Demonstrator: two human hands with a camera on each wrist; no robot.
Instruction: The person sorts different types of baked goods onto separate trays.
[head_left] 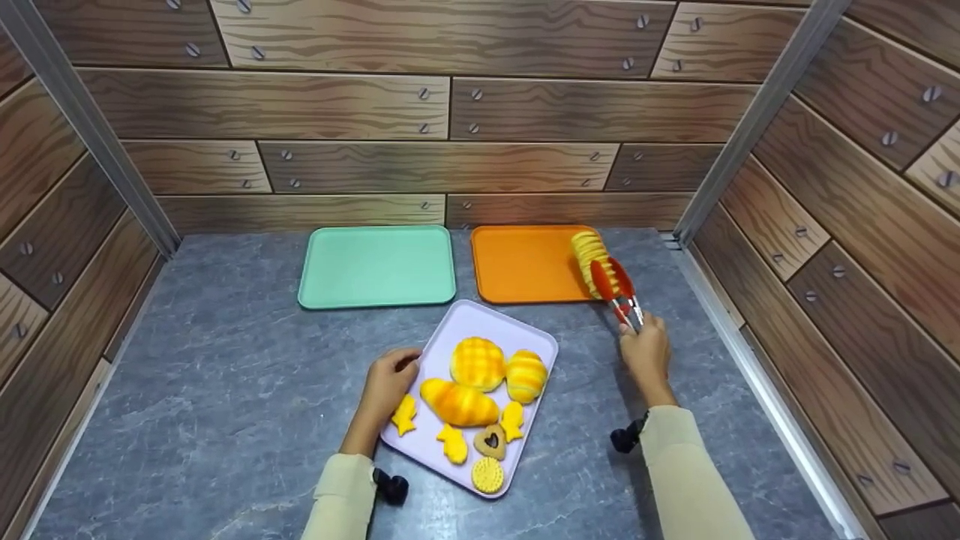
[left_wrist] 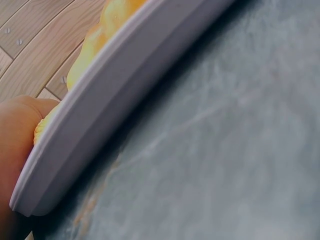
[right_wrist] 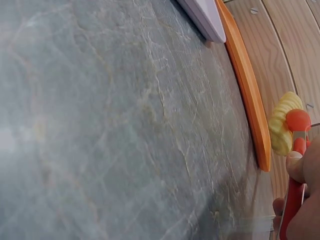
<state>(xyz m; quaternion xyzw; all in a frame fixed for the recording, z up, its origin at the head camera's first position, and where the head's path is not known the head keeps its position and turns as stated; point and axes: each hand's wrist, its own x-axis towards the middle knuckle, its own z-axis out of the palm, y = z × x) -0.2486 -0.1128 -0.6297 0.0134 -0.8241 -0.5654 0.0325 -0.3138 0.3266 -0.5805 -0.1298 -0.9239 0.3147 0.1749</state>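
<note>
My right hand [head_left: 646,349] grips a pair of tongs [head_left: 628,307] with red tips. Between the tips is a long, ridged yellow bread roll [head_left: 586,251], over the right end of the orange tray [head_left: 525,266]. The right wrist view shows this roll [right_wrist: 281,117] above the tray's edge. At the left rim of a lavender tray [head_left: 540,339], my left hand [head_left: 390,382] holds the edge, fingers curled. On that tray lie a round bread [head_left: 478,364], a striped oval bread [head_left: 526,376], a croissant [head_left: 461,403], a heart-centred cookie [head_left: 490,442], a round biscuit [head_left: 487,475] and several fish-shaped pieces [head_left: 453,444].
A mint green tray [head_left: 379,266] sits left of the orange one, near the back wall [head_left: 352,169]. Wood-patterned panels enclose the grey marbled surface [head_left: 247,375] at the back and both sides. A metal rail [head_left: 757,390] runs along the right edge.
</note>
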